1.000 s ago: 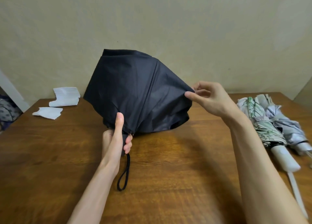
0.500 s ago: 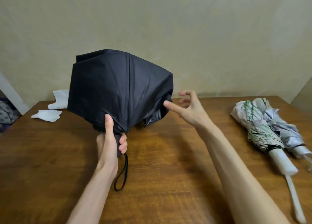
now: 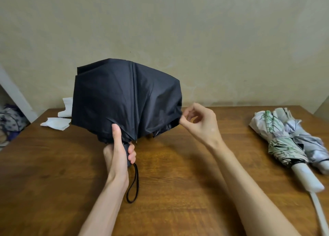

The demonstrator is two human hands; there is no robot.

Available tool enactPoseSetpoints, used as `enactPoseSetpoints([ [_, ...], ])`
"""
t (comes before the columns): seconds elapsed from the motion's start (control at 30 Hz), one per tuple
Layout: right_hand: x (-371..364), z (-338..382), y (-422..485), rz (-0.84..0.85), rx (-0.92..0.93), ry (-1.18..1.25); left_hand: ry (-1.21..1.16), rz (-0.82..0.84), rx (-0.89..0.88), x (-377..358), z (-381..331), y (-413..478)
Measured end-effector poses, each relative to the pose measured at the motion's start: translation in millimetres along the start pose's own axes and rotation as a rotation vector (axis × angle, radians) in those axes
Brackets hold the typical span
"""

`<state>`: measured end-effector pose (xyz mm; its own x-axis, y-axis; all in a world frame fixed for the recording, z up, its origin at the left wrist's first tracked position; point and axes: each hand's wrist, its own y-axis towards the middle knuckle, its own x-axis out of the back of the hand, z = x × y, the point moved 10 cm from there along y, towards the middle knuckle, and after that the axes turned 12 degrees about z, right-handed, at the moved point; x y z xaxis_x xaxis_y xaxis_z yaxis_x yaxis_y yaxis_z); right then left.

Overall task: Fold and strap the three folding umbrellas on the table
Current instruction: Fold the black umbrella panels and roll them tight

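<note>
Black, thin, smooth-woven cloth forms the canopy of the black folding umbrella (image 3: 124, 100). It is held upright above the near-middle of the brown, grain-streaked wooden table (image 3: 178, 191), half collapsed, with its panels puffed into a loose dome and soft creases running down to the hem.

The left hand (image 3: 118, 152) grips the short black handle, fingers curled round it and thumb lying up against the lower edge of the cloth. The right hand (image 3: 199, 121) pinches the canopy's right hem between thumb and forefinger, its other fingers loosely curled.

A black cord wrist loop (image 3: 134, 186) hangs from the handle's base; whether it touches the wood is unclear. The shaft and ribs are hidden under the cloth, and only a few small metal rib tips show at the hem. The hand covers most of the handle.

Well apart, at the table's right side, two closed umbrellas lie touching side by side. One is a crumpled white umbrella with green leaf print (image 3: 277, 143) and a blocky white handle, whose pale strap runs out of the bottom edge. The other is a pale silver-grey umbrella (image 3: 309, 146), cut off by the right edge. Whether their straps are fastened is hard to make out.

At the far left corner lie flat white paper sheets (image 3: 55, 123), partly behind the black canopy. A plain beige wall (image 3: 178, 31) stands behind.
</note>
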<state>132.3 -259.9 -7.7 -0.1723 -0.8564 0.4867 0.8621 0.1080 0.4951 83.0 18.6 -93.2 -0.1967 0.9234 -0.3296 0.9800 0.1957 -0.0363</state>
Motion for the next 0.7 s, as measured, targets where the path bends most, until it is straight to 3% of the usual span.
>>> enactPoseSetpoints([
  [0.1,1.8,-16.1,-0.9,0.284,-0.066,0.161,-0.03,-0.048,-0.008,6.9,0.1,0.4],
  [0.3,-9.5,-26.3,-12.5,0.582,-0.162,0.151,0.007,-0.043,-0.006,6.8,0.9,1.4],
  [0.37,-11.3,-29.0,-8.4,0.513,-0.221,0.148,0.038,-0.006,-0.017,2.4,0.7,0.6],
  [0.53,-17.0,-39.7,-6.5,0.124,-0.447,0.382,0.104,0.049,-0.027,-6.0,3.1,-0.2],
  [0.7,-10.1,-41.5,-7.8,0.035,-0.412,0.393,0.147,0.053,-0.041,-5.5,4.8,0.5],
])
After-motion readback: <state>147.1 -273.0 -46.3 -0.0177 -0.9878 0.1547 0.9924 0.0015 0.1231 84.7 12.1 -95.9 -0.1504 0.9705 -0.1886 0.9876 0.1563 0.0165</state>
